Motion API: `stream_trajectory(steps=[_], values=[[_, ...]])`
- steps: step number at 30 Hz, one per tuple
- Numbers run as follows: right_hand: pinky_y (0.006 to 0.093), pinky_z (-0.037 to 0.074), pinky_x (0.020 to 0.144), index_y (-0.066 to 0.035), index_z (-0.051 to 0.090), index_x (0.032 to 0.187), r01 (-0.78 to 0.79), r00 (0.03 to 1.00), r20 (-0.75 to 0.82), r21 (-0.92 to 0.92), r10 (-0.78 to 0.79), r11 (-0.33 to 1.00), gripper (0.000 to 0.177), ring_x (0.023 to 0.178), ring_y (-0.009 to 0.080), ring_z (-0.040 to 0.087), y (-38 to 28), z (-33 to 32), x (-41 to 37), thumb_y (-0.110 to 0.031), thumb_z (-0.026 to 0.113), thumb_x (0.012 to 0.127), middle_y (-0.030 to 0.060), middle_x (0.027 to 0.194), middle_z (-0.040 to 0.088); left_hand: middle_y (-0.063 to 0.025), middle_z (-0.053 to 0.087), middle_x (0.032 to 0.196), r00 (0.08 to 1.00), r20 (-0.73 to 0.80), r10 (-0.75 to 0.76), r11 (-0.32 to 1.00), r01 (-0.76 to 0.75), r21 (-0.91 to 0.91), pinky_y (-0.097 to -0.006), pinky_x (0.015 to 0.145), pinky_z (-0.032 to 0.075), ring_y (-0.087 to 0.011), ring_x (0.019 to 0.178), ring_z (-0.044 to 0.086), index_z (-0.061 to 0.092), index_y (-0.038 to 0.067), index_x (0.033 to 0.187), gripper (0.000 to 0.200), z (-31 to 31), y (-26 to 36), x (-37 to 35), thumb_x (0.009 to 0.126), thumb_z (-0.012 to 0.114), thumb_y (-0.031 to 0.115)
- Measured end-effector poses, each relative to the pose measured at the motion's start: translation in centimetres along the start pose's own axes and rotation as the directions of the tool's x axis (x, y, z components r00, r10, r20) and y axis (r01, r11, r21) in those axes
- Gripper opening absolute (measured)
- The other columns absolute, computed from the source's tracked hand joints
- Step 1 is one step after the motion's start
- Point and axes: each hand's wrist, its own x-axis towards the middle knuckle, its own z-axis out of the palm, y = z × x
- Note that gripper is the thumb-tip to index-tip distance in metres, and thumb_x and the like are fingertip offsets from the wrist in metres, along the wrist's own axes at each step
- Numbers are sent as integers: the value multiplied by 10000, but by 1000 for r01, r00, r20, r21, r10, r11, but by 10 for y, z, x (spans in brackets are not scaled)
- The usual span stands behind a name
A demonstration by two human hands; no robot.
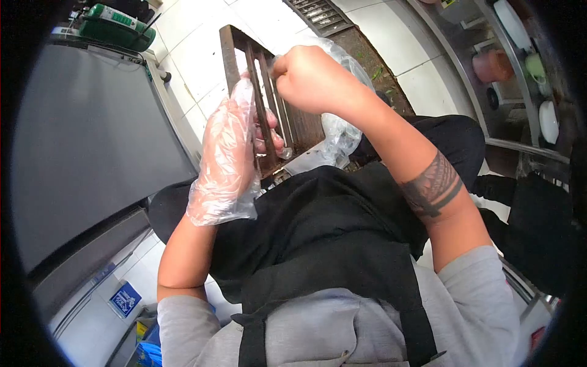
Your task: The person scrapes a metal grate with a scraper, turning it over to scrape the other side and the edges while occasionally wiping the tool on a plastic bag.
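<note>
Metal grate [230, 58] stood tilted in the left hand [229, 144], which wore a clear glove and was wrapped around its side. The right hand [309, 79] was bare and curled up small next to the bars, but you could not tell if it held something. The grate looked to be out of the drain [382, 70], so that part seemed done. The bars looked brown, and green bits lay in the drain. Another grate [315, 17] lay farther along. Clear plastic [342, 137] bunched up near the held grate. The floor [189, 46] had big white tiles. A gray tabletop [104, 128] was on the left, with a green bottle [116, 27] past its far end. Dishes [548, 122] sat on the right.
</note>
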Motion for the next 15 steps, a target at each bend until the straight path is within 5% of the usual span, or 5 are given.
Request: stream_trajectory(steps=[2,4,6,8,15], values=[[482,577,906,9,785,1071,82,964,-247,-95,-103,992,326,972,445,729,19,3,-5,-126,585,852,309,1022,730,-87,633,872,998,-49,-47,998,45,-44,-323,625,586,-172,667,683,460,78,1599,732,-5,3,2,1078,517,588],[411,568,951,15,742,1246,44,969,-237,-98,-66,994,393,1051,359,753,46,-5,-22,-142,616,908,258,1157,760,-89,636,867,988,-117,-99,995,95,-32,-342,596,585,-178,653,670,484,80,1583,754,-10,12,3,1045,575,601],[354,543,987,34,645,1405,-9,954,-287,268,89,963,484,1090,247,733,76,7,-39,-142,665,955,194,1290,747,-82,610,871,986,-121,-116,991,106,-82,-325,561,578,-159,618,637,427,56,1595,737,-21,13,8,1073,566,558],[332,522,1006,46,565,1489,-205,968,-55,383,244,901,559,1092,191,685,68,17,-62,-115,693,970,157,1331,725,-78,600,865,985,-132,-109,992,100,-75,-353,583,571,-162,620,603,453,-12,1564,804,-30,16,12,1053,573,598],[500,569,929,58,616,1391,-50,999,18,131,48,990,463,1012,479,708,9,67,-111,-123,624,966,302,1063,724,-80,606,821,979,-123,-164,970,137,-199,-349,523,544,-172,611,614,571,-56,1378,766,-31,10,20,1053,533,636]])
